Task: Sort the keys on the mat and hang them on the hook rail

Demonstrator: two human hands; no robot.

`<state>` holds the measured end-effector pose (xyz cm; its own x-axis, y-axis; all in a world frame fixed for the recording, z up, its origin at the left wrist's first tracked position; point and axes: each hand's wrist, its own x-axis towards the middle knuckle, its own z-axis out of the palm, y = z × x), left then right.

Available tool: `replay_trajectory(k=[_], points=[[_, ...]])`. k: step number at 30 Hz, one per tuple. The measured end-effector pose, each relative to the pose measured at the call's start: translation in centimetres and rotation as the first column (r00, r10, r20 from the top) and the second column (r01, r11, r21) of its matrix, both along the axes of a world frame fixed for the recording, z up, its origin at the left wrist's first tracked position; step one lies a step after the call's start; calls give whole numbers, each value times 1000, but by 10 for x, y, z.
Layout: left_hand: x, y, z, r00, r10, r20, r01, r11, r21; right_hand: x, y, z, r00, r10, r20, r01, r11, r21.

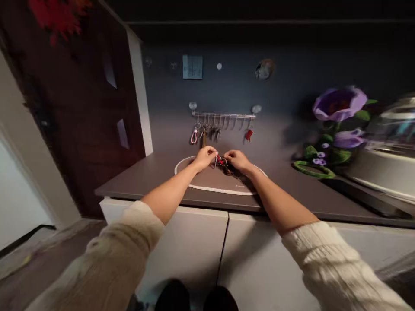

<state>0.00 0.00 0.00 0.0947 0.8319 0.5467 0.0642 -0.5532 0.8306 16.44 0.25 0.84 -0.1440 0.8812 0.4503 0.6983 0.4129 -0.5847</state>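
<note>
Above a brown mat with a pale rim [214, 189], my left hand [206, 157] pinches one side of a bunch of keys [222, 161] with a red piece on its ring. At the other side of the same bunch, my right hand [238, 160] has its fingers closed on it. Several keys dangle between the two hands, too small to make out singly. On the wall behind, a hook rail [223, 115] carries a pink loop keychain [194, 136], more keys [215, 133] and a red tag [249, 135].
The mat lies on a dark countertop [145, 172] above white cabinet doors [188, 242]. To the right stand purple artificial flowers [340, 106] and a pale domed container [385, 168]. A dark door [90, 108] is at the left.
</note>
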Motion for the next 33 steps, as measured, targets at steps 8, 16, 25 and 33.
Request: replay_trajectory(k=[8, 16, 25, 33], points=[[-5, 5, 8, 975, -66, 213, 85, 993, -81, -4, -3, 1, 985, 71, -157, -71, 997, 4], [-11, 6, 14, 872, -146, 468, 219, 970, -107, -7, -5, 3, 956, 150, -252, -133, 988, 82], [-13, 3, 17, 777, -251, 577, 378, 920, -109, -19, -25, 15, 880, 278, -385, -268, 960, 81], [-11, 0, 20, 745, -247, 620, 399, 910, -116, -25, -26, 10, 888, 350, -298, -337, 937, 97]])
